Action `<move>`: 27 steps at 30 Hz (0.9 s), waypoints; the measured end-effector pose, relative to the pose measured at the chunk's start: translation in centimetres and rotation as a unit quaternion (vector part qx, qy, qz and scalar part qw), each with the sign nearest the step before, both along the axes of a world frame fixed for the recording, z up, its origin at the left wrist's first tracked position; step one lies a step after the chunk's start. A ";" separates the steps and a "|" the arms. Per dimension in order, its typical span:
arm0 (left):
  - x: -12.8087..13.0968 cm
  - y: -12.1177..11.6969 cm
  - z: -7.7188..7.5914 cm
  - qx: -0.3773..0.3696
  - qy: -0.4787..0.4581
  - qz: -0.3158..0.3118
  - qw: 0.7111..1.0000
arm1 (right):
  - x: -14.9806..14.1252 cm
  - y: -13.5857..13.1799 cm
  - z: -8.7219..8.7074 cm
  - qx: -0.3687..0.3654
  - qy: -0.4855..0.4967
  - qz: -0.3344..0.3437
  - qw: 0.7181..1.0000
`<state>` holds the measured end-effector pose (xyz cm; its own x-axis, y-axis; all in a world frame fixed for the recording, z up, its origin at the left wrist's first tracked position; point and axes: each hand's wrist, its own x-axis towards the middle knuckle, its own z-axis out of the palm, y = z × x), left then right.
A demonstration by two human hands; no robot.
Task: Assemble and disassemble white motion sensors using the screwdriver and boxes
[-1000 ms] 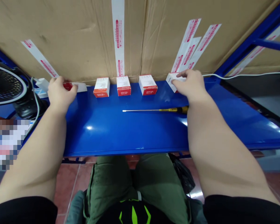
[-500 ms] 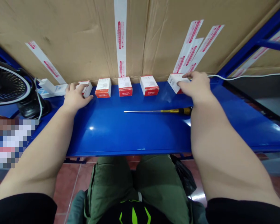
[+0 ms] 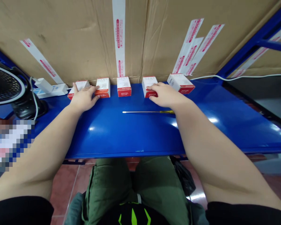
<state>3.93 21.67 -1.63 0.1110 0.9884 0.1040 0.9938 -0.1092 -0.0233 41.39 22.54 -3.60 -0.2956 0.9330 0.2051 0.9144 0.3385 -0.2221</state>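
All along the back, saw creased brown cardboard (image 3: pixel 72 43); before it, a glossy blue counter (image 3: pixel 121 134). Found left hand (image 3: pixel 82 99), grip open, spread across the leftmost two of five crisp-edged card boxes (image 3: pixel 124 86) along the counter's rear; right hand (image 3: pixel 167 94) touching the fourth box (image 3: pixel 150 81), closure impossible to tell. Saw a slim screwdriver (image 3: pixel 141 112). Earlier, saw right hand on the fifth box (image 3: pixel 181 82).
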 end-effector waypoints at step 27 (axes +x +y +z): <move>0.5 -0.2 -0.8 0.027 -0.017 0.006 0.999 | -11.7 1.4 1.5 0.005 0.004 0.119 0.993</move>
